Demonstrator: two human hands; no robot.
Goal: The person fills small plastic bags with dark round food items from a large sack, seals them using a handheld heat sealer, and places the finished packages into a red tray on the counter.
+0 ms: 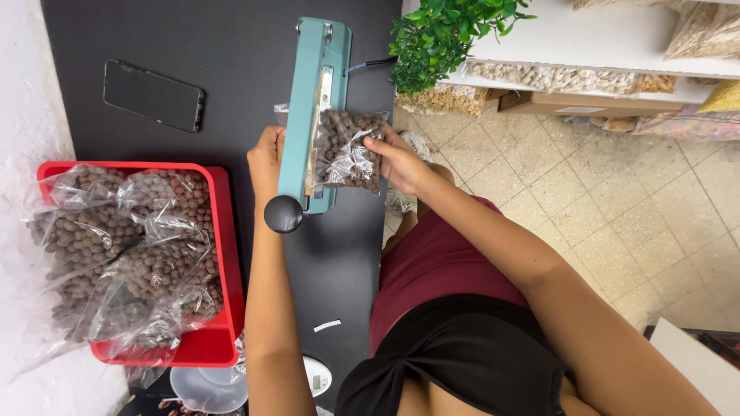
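Teal sealer: the heat sealer (316,108) lies lengthwise on the black counter (231,46), its arm down and the black knob (283,214) nearest the person.
Left hand: the left hand (266,158) presses on the sealer's left flank, fingers curled over the arm, seemingly to keep it clamped.
Right hand: the right hand (397,160) pinches the clear bag of brown pellets (348,150) by its right side, holding it level so the open mouth sits under the bar.
Bag: tucked against the sealer's right edge, hanging partly off the counter.
Red tray: the tray (220,254), left of the forearm, is heaped with filled bags.
Room: a dark phone (153,95) lies well apart; bare counter stays between tray and sealer, tiled floor open to the right.
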